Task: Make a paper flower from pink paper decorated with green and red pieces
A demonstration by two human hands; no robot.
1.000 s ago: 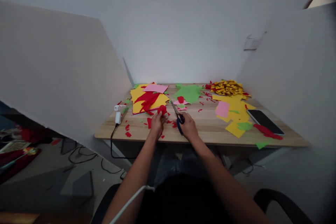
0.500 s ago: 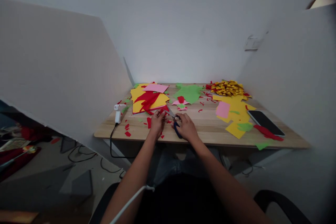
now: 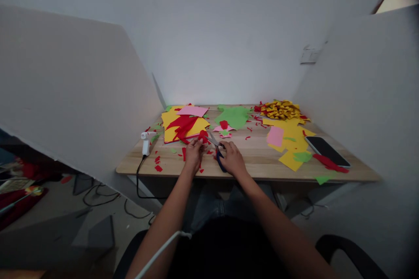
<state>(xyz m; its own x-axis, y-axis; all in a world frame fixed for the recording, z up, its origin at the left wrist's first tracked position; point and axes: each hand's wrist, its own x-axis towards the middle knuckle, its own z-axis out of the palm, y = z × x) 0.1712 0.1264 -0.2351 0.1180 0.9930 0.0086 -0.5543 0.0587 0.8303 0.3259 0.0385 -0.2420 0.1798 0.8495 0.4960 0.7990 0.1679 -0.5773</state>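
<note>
Near the front of the table, my left hand (image 3: 194,153) pinches a small rounded red paper piece (image 3: 203,136). My right hand (image 3: 233,157) is closed around the dark blue handles of a pair of scissors (image 3: 214,141). The scissors' blades point up and left toward the red piece and look parted; whether they touch it I cannot tell. Just behind my left hand lies a stack of yellow sheets (image 3: 168,133), with crumpled red paper (image 3: 183,125) and a pink sheet (image 3: 192,110) on it. Small red scraps (image 3: 159,168) are scattered around.
A white glue gun (image 3: 145,144) with a black cord stands at the table's left. Green paper (image 3: 234,116) lies at the back. On the right are a heap of folded yellow pieces (image 3: 282,109), yellow paper (image 3: 290,133) and a phone (image 3: 327,151). Grey partitions (image 3: 81,74) flank the table.
The red piece in my left hand now stands out higher and rounder above the fingers. The scissor blades look wider apart. My view has shifted slightly.
</note>
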